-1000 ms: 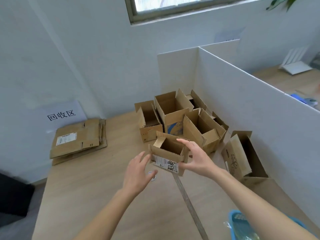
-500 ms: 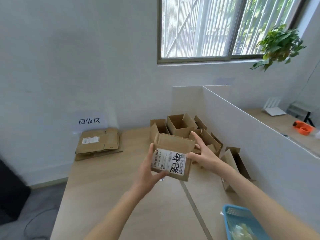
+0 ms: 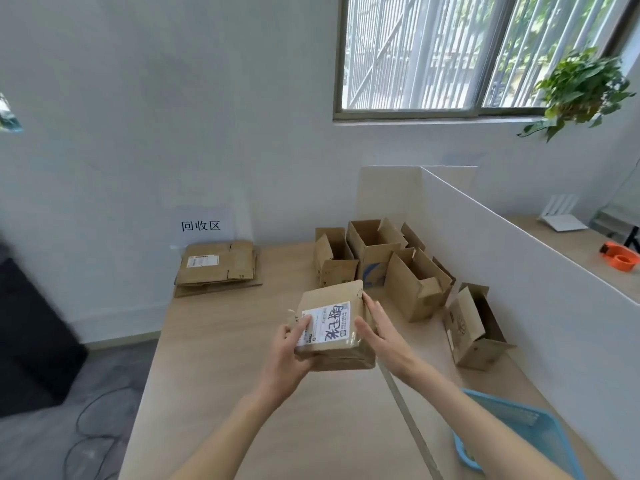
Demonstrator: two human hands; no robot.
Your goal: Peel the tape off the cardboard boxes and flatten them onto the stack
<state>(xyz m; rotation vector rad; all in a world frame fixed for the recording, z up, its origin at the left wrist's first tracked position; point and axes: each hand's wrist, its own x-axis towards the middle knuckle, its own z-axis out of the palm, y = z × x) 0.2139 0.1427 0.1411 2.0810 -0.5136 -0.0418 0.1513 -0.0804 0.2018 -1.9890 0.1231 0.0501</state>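
While the small box (image 3: 334,325) is held up over the table (image 3: 221,358), label side toward the camera, the job in hand looks like finding a tape edge to lift. The left hand (image 3: 289,351) grips the box's lower left corner, thumb curled onto the white label (image 3: 327,320). The right hand (image 3: 379,332) lies along the right side with fingers straight and nearly together, pressing rather than gripping.

To do this well, I would keep the left grip firm near the corner, turn the box until a tape end shows, pick at it with a right fingernail and pull low along the seam, so the cardboard does not tear.

The tape itself is hard to make out; a glossy film seems to cover the label, but I cannot tell where it ends. The box's far and under sides are hidden. The flat stack (image 3: 216,266) lies well apart at the table's far left. 5 or so open boxes (image 3: 381,261) stand behind, overlapping, so the count is uncertain. The blue basket (image 3: 519,431) is cut off at the frame's edge.
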